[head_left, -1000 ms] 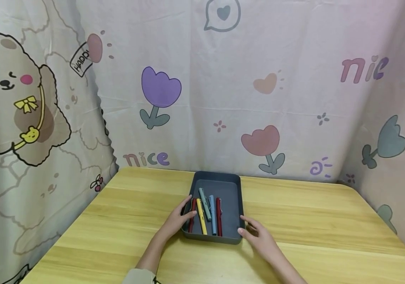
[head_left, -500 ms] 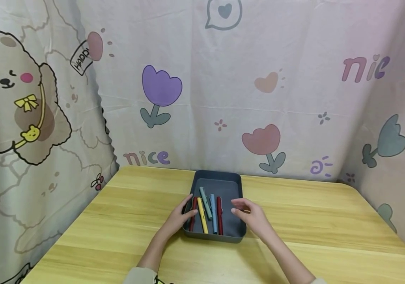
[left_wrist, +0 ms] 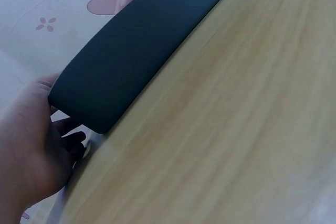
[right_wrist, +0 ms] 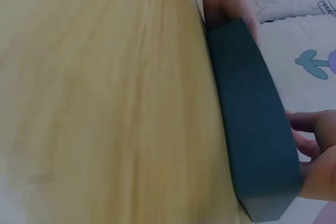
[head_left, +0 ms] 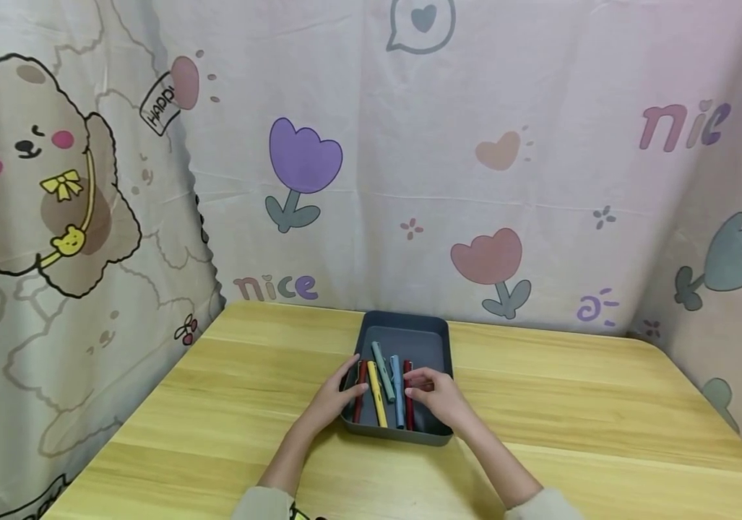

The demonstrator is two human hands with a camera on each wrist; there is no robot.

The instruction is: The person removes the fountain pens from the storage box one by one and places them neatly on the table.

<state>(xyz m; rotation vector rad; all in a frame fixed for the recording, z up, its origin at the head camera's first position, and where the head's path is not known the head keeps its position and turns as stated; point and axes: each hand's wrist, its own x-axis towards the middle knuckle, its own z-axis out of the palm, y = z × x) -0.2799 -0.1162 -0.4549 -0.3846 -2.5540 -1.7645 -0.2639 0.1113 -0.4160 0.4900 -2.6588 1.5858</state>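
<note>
A dark grey tray (head_left: 397, 435) lies on the wooden table, holding several pens. Side by side in its left and middle part are a red pen (head_left: 357, 409), a yellow pen (head_left: 377, 396), a green pen (head_left: 381, 370), a blue pen (head_left: 399, 397) and a dark red pen (head_left: 410, 416). My left hand (head_left: 331, 396) grips the tray's left wall, thumb inside and fingers outside. Over the tray's right part, my right hand (head_left: 438, 396) has its fingertips right at the dark red pen, thumb and fingers apart. Both wrist views show the tray's outer wall, which hides the pens.
The table (head_left: 266, 368) extends on both sides of the tray. Behind it hangs a pale printed curtain (head_left: 384, 260) with flowers and words, and more curtain stands at the left and right.
My right hand has left the tray's right wall and moved left over the tray to the dark red pen. The left hand stays on the left wall; the view has shifted slightly.
</note>
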